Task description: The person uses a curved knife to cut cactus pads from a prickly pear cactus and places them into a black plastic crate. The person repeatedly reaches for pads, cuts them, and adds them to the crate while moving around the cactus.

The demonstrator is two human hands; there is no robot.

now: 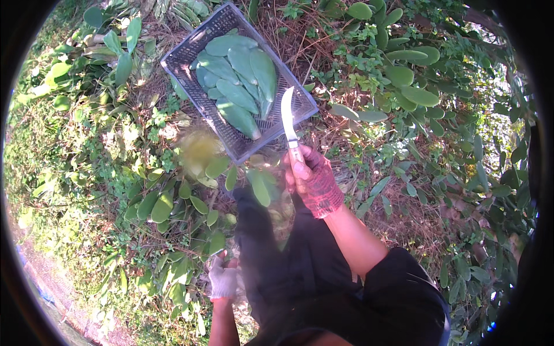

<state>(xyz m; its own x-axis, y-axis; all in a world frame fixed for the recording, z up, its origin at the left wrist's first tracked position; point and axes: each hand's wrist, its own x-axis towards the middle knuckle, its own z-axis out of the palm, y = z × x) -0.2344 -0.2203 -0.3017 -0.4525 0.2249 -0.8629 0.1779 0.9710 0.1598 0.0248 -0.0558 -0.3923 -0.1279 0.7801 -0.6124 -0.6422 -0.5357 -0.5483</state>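
My right hand (313, 181), in a worn red glove, is closed round the light handle of a knife (287, 118). Its curved, bright blade points up and away, in front of the near right corner of a dark plastic crate (199, 99). Several green cactus pads (236, 95) lie piled in that crate. Lower and to the left, my left hand (223, 279) wears a whitish glove, its fingers bent beside low cactus growth. A small pale edge shows at its fingertips, too small to name. One green pad (217, 242) is just above those fingers.
Cactus plants (404, 86) crowd the right side, and smaller growing pads (163, 206) stand left of my legs (300, 254). Leafy weeds and dry stalks cover the ground. A yellowish blur (199, 151) hangs near the crate's left side. A bare path (55, 288) runs at lower left.
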